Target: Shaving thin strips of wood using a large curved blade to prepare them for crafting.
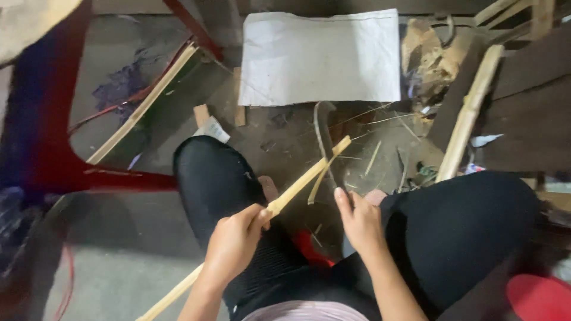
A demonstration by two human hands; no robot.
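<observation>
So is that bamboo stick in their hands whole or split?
Split at its far end: a thin sliver peels away from the bamboo stick, gripped by the left hand.

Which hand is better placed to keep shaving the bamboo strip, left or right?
Right, probably. The right hand holds a curved blade that meets the bamboo strip near its far end, where a sliver peels off. The left hand is closed around the strip's middle, steadying it.
</observation>
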